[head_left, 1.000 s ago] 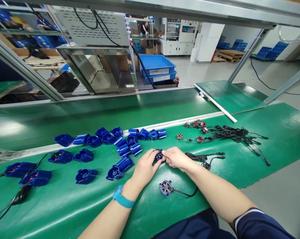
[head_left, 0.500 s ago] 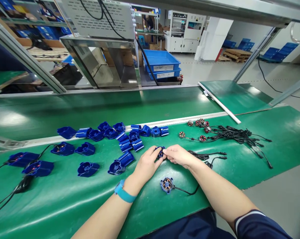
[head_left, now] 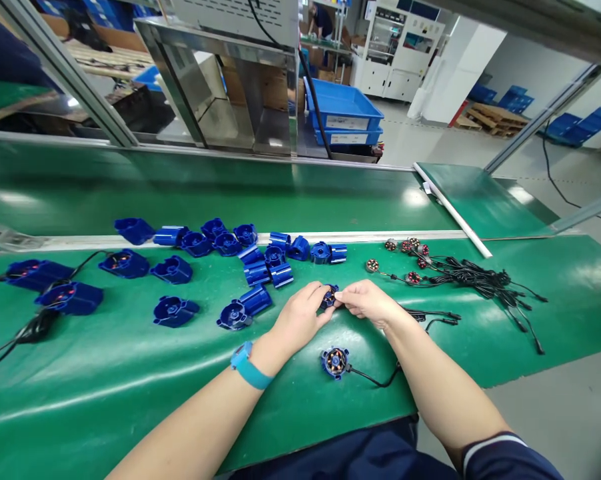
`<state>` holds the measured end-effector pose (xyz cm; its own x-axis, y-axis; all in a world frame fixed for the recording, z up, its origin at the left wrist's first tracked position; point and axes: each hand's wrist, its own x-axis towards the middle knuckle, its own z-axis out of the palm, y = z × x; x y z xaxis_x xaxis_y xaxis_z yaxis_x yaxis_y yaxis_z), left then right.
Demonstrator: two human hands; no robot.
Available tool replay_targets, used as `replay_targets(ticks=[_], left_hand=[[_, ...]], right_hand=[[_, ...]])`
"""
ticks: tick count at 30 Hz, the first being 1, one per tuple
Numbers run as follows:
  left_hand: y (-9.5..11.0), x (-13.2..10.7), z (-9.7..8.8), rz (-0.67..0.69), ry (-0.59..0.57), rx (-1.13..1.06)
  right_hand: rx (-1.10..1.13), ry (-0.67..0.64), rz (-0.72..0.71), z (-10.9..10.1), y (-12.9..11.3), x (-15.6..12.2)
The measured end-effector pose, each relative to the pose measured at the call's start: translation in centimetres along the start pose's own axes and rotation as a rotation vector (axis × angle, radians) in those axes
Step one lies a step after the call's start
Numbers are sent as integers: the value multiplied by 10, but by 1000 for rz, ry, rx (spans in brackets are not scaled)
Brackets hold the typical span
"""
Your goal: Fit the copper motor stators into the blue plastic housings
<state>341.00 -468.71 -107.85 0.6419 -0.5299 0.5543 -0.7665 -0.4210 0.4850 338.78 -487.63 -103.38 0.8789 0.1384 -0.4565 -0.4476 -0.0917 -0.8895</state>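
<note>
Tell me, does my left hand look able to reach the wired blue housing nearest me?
Probably yes: only green mat shows between your left hand and the wired blue housing, though that hand is busy holding another blue housing.

On our table [head_left: 130, 387], housings [head_left: 174, 311] lie at frame left and centre, cables [head_left: 475, 275] at right; behind it sit trays [head_left: 377, 123].

2 blue trays [head_left: 368, 103] stacked, white labels [head_left: 348, 123] facing this way. Left of them, steel stand [head_left: 215, 45] carrying pale slotted casing [head_left: 205, 12]; black cable [head_left: 316, 100] runs down past the trays' left end. Behind, white machine [head_left: 399, 85], then white pillar [head_left: 468, 73]. Farther right, wooden pallets [head_left: 498, 119] on grey floor [head_left: 433, 143]; blue stacks [head_left: 598, 123] nearby, probably crates, too small to be sure. Co-worker [head_left: 323, 21], dark top, far back.
</note>
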Motion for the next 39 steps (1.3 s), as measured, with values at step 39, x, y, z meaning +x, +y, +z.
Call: replay_targets(ticks=[39], left_hand=[[3, 0, 10, 88, 53, 88]], right_hand=[[-559, 447, -272, 23, 5, 18]])
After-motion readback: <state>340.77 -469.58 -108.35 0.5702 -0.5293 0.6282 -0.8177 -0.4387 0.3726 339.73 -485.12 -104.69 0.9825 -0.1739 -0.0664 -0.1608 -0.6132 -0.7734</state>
